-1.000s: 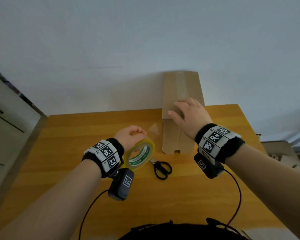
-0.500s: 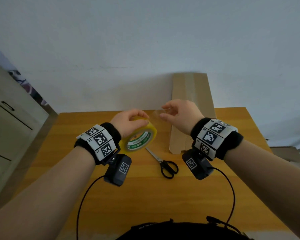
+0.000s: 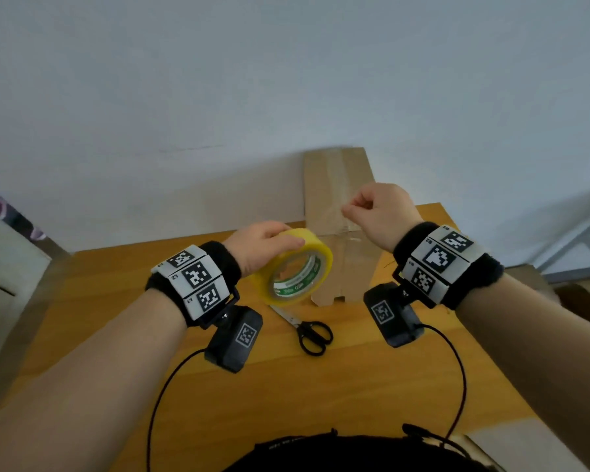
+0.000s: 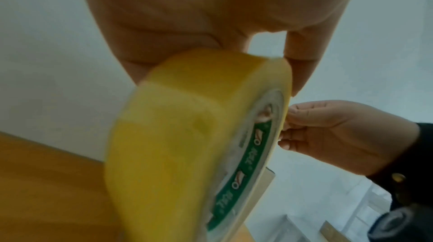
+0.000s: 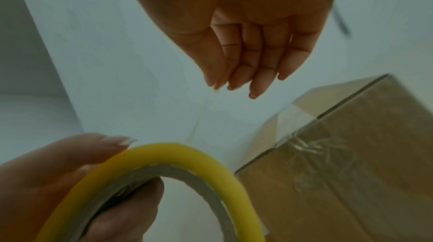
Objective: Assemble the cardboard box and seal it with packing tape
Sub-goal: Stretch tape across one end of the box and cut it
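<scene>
A tall, narrow cardboard box point(image 3: 334, 178) stands upright at the table's far edge against the wall, with clear tape across its seams point(image 5: 311, 146). My left hand point(image 3: 269, 240) grips a yellow roll of packing tape point(image 3: 297, 270) above the table, thumb inside the core. My right hand point(image 3: 351, 209) is raised in front of the box and pinches the free end of the tape between thumb and forefinger. A thin clear strip point(image 5: 201, 114) runs from that pinch down to the roll point(image 5: 187, 159). The other right fingers are loosely curled.
Black-handled scissors point(image 3: 307, 330) lie on the wooden table point(image 3: 286, 386) just below the roll. A white wall rises right behind the table. A cabinet point(image 3: 0, 274) stands to the left, and cables hang from both wrist cameras.
My right hand left the box, took the tape end and drew it up and to the right. My left hand lifted the roll and turned it more upright.
</scene>
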`<action>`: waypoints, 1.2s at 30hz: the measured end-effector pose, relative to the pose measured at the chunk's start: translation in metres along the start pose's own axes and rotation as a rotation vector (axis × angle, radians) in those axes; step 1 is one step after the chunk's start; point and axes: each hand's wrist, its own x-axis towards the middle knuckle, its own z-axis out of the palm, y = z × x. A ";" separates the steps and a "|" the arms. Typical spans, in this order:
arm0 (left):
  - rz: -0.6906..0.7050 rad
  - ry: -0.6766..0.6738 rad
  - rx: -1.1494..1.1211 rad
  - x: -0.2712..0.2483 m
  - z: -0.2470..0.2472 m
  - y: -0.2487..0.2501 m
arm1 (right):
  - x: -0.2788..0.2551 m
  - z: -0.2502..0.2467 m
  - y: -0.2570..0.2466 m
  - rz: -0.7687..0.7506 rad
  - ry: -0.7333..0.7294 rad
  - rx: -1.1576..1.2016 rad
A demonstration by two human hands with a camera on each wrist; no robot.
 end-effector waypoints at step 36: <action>-0.123 0.208 0.744 0.039 -0.003 0.016 | -0.001 -0.015 0.061 0.500 -0.007 0.153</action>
